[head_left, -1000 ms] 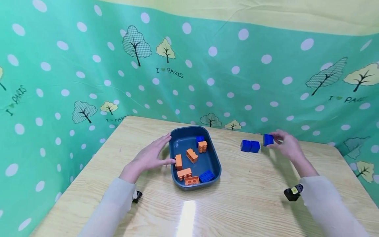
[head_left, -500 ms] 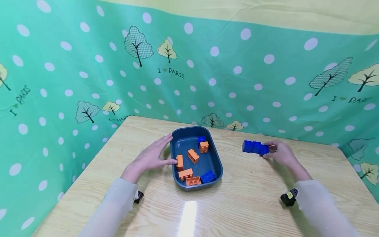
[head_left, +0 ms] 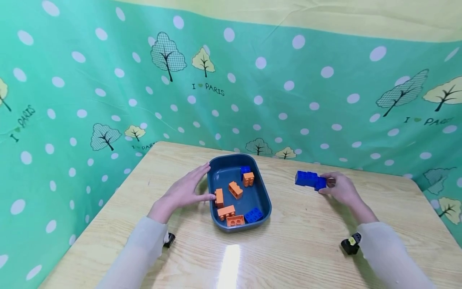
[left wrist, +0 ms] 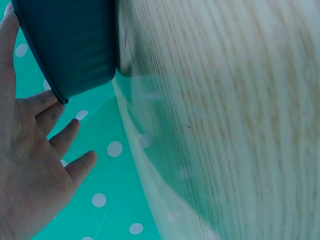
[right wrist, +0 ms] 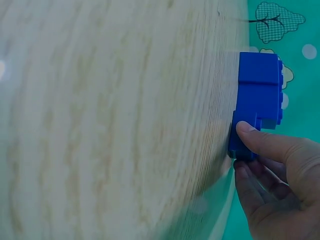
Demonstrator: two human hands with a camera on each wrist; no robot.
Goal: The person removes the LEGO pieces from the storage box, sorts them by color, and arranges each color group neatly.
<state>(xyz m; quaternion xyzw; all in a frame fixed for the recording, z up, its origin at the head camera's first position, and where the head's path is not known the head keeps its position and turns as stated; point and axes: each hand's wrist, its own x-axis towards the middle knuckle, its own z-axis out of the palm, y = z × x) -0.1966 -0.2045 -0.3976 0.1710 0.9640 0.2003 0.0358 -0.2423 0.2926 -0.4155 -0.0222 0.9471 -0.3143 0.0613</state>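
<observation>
A blue brick (head_left: 319, 184) is pinched between the thumb and fingers of the right hand (head_left: 343, 188). Directly to the left of this grip, a blue pair (head_left: 306, 178) is set end to end on the table (head_left: 288, 249). The held brick is placed at the pair's near end and, in the right wrist view, is seen slightly offset from its line; the two appear to be touching. Whether the held brick's weight is borne by the table cannot be told.

Well to the left of the grip, the box (head_left: 268, 202) is flanked by the left hand (head_left: 182, 192), which is spread with its fingers extended. The box's rim is touched by its fingertips, and the thumb is laid against the same side. Just inside the wall from that thumb, an orange brick (head_left: 219, 198) is seen. Four more orange bricks (head_left: 236, 190) and two more blue bricks (head_left: 254, 215) are also contained in the box. Beyond both hands, the table is backed by a dotted green cloth (head_left: 274, 96).
</observation>
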